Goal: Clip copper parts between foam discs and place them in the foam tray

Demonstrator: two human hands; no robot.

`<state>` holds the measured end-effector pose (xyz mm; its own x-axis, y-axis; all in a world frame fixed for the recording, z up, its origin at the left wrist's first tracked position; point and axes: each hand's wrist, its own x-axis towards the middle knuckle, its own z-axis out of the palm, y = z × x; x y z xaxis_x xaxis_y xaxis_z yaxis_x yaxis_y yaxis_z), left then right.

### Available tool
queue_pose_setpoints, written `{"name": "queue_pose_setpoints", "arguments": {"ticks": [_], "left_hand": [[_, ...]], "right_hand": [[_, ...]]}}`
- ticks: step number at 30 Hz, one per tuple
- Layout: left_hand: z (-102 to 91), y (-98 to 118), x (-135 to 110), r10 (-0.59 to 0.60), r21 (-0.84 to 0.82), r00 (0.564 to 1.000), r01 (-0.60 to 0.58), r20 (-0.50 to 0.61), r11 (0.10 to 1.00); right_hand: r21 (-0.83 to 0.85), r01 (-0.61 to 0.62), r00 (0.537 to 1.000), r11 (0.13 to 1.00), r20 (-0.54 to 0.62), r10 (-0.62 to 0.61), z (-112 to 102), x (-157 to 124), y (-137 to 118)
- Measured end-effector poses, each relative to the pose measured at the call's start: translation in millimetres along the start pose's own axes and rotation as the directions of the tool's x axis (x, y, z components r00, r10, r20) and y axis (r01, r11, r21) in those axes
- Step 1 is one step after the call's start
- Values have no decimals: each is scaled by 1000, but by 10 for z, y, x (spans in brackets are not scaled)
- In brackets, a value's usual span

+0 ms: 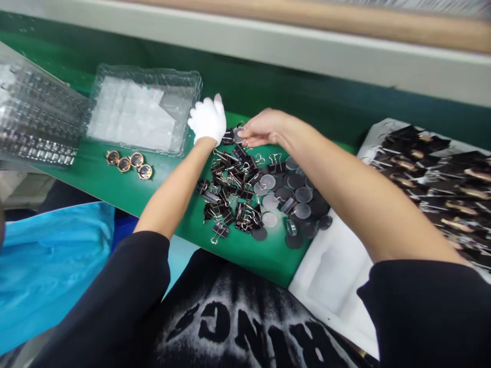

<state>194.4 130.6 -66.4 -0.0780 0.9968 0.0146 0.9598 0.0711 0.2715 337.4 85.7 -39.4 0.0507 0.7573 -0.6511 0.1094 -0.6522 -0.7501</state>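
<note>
My left hand [209, 120], in a white glove, is raised beside the clear plastic tray [186, 143]. Its thumb points away from me and the short-looking fingers stand slightly apart; nothing shows in it. To its right, my bare right hand [264, 128] pinches a clear round disc [238, 135] between thumb and fingers. A black binder clip [227, 136] lies right against that disc; whether it is attached I cannot tell. Below both hands spreads a heap of black binder clips [230, 176] with silver wire handles. Loose dark and clear round discs [303, 194] lie to its right.
Several round amber-and-gold pieces [124, 164] sit on the green tabletop [164, 176]. Stacked clear trays [38, 112] stand at far left. A white tray [337, 268] and rows of black clipped pieces [445, 179] are at right. A grey shelf edge [268, 43] runs across the back.
</note>
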Motion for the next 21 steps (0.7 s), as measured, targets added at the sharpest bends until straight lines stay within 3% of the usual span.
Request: {"name": "queue_pose_setpoints", "arguments": {"ticks": [3, 7, 15, 21], "left_hand": [[-37, -22, -38, 50, 50, 999, -51, 11, 997], [-47, -80, -64, 87, 13, 996, -87, -36, 996], [129, -153, 80, 8, -151, 992, -27, -125, 988], [157, -122, 112, -22, -96, 990, 9, -137, 995]], "right_hand": [[-95, -81, 994, 992, -82, 74, 41, -76, -31], [-65, -59, 994, 996, -97, 53, 24, -91, -16], [-25, -50, 996, 998, -69, 48, 50, -42, 27], [-21, -37, 999, 999, -3, 37, 86, 27, 33]]}}
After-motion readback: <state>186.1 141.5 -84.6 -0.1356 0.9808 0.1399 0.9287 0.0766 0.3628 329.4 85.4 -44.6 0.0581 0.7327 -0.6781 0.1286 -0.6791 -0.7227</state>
